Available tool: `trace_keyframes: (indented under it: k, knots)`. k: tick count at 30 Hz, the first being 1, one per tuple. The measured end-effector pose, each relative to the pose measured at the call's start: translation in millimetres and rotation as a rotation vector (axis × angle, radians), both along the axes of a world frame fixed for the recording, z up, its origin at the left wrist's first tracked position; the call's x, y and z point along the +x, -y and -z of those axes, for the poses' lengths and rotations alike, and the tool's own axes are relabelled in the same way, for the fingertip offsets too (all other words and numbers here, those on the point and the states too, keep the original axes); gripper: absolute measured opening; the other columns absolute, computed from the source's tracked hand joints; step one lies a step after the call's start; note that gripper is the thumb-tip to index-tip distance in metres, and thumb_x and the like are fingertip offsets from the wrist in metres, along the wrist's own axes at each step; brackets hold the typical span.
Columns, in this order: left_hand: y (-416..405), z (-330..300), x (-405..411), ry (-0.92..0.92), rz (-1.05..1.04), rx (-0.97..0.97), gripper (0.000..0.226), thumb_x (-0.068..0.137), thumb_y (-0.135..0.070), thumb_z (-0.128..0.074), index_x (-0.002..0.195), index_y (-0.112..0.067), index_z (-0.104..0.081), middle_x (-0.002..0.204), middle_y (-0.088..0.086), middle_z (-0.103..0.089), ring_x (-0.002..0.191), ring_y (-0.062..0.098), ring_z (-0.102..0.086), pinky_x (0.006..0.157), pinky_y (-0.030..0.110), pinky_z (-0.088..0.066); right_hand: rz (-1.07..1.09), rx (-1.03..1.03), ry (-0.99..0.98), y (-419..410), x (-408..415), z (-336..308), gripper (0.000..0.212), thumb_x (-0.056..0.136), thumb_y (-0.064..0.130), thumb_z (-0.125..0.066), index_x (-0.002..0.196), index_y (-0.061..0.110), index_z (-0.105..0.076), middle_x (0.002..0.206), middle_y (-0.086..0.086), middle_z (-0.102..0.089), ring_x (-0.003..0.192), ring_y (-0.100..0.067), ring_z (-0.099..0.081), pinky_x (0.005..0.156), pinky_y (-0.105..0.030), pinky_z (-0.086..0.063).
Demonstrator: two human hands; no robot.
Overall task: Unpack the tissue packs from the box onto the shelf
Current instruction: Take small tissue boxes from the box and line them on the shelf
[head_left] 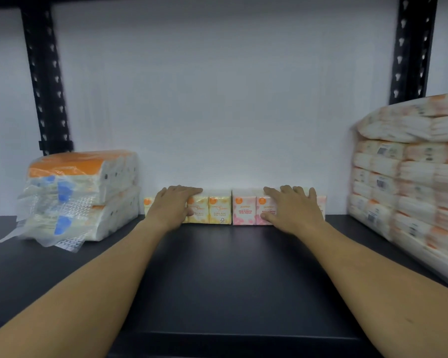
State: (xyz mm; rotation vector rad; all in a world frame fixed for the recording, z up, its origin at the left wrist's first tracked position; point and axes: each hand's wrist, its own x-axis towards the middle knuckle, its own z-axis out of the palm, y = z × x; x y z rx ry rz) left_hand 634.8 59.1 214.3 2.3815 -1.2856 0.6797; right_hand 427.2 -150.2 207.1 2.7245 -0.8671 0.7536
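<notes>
From the head camera I see my left hand [171, 205] laid flat on the yellow packs [219, 210], fingers [192, 190] straight and released over their tops. My right hand [291, 208] rests likewise on the pink packs [244, 211], fingers straight, thumb down the front face. Both rows stand at the back of the dark shelf [217, 275], against the white wall, yellow and pink nearly touching between my fingers. Left of my left fingers sit the orange bundles [83, 192]; right of my right fingers, a tall stack [409, 177].
</notes>
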Motion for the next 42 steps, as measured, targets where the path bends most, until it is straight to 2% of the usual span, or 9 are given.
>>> trace_keyframes:
  k: [4, 8, 14, 17, 20, 25, 29, 36, 42]
  knots:
    - [0.6, 6.8, -4.3, 0.002, -0.045, 0.021, 0.064, 0.091, -0.025, -0.058, 0.148, -0.038, -0.032, 0.155, -0.005, -0.035, 0.144, 0.018, -0.025, 0.121, 0.045, -0.004, 0.006, 0.005, 0.010, -1.1, -0.5, -0.4, 0.066, 0.090, 0.063, -0.048, 0.149, 0.041, -0.029, 0.147, -0.001, -0.042, 0.136, -0.029, -0.037, 0.115, -0.056, -0.018]
    - [3.5, 9.9, -9.6, 0.012, -0.092, 0.069, 0.074, 0.086, -0.053, -0.057, 0.150, -0.039, -0.022, 0.160, -0.005, -0.023, 0.149, 0.025, -0.011, 0.119, 0.050, 0.005, 0.016, 0.004, 0.016, -1.7, -3.6, -2.5, 0.064, 0.090, 0.060, -0.049, 0.148, 0.041, -0.030, 0.147, -0.001, -0.042, 0.135, -0.029, -0.038, 0.114, -0.054, -0.020]
    - [9.6, 13.7, -9.5, 0.078, -0.167, 0.098, 0.082, 0.088, -0.059, -0.054, 0.153, -0.036, -0.009, 0.161, -0.002, -0.018, 0.149, 0.028, -0.009, 0.119, 0.053, 0.003, 0.014, 0.011, 0.013, -0.2, -2.5, -0.8, 0.065, 0.091, 0.059, -0.049, 0.150, 0.040, -0.029, 0.150, -0.002, -0.040, 0.138, -0.029, -0.036, 0.115, -0.056, -0.017]
    - [10.9, 12.7, -11.3, 0.104, -0.189, 0.113, 0.079, 0.089, -0.060, -0.052, 0.152, -0.035, -0.011, 0.161, -0.003, -0.019, 0.149, 0.029, -0.009, 0.118, 0.056, 0.002, -0.002, 0.033, 0.010, 1.9, -2.3, -1.3, 0.067, 0.091, 0.058, -0.049, 0.151, 0.040, -0.026, 0.152, -0.002, -0.038, 0.141, -0.028, -0.032, 0.117, -0.056, -0.012]
    - [10.3, 13.7, -16.1, 0.140, -0.254, 0.126, 0.078, 0.089, -0.063, -0.049, 0.152, -0.037, -0.010, 0.160, -0.004, -0.017, 0.148, 0.031, -0.007, 0.113, 0.064, 0.001, -0.021, 0.058, 0.008, 3.4, -2.1, -1.5, 0.068, 0.092, 0.058, -0.049, 0.152, 0.039, -0.024, 0.155, -0.002, -0.034, 0.145, -0.028, -0.027, 0.118, -0.057, -0.007]
    - [10.6, 14.6, -22.0, 0.089, -0.302, 0.135, 0.089, 0.086, -0.071, -0.044, 0.152, -0.040, 0.007, 0.163, -0.003, -0.002, 0.147, 0.036, 0.003, 0.107, 0.075, 0.000, 0.051, 0.017, 0.000, 0.9, -0.6, 0.6, 0.074, 0.088, 0.067, -0.044, 0.153, 0.040, -0.020, 0.158, 0.001, -0.030, 0.146, -0.033, -0.021, 0.115, -0.063, -0.005]
    - [13.8, 14.5, -22.2, 0.059, -0.298, 0.121, 0.093, 0.079, -0.080, -0.043, 0.152, -0.041, 0.002, 0.162, -0.003, -0.006, 0.147, 0.035, -0.002, 0.104, 0.076, -0.001, 0.100, 0.034, 0.000, -2.3, 0.8, 1.3, 0.078, 0.084, 0.076, -0.040, 0.151, 0.042, -0.021, 0.157, 0.000, -0.030, 0.143, -0.036, -0.023, 0.112, -0.065, -0.008]
    - [15.9, 16.3, -20.1, 0.091, -0.299, 0.112, 0.088, 0.079, -0.079, -0.043, 0.150, -0.040, -0.008, 0.157, -0.002, -0.019, 0.144, 0.033, -0.015, 0.105, 0.077, -0.003, 0.104, 0.028, -0.006, 0.4, 4.5, 4.4, 0.076, 0.084, 0.076, -0.040, 0.149, 0.041, -0.023, 0.151, 0.000, -0.036, 0.141, -0.038, -0.024, 0.111, -0.067, -0.009]
    - [9.3, 14.2, -29.8, 0.117, -0.311, 0.108, 0.099, 0.078, -0.083, -0.035, 0.152, -0.039, 0.013, 0.163, 0.003, 0.004, 0.148, 0.038, 0.006, 0.107, 0.075, 0.003, 0.096, 0.027, 0.019, -7.3, -0.4, 5.4, 0.086, 0.084, 0.076, -0.038, 0.155, 0.037, -0.008, 0.162, -0.005, -0.014, 0.149, -0.040, 0.000, 0.112, -0.068, 0.004]
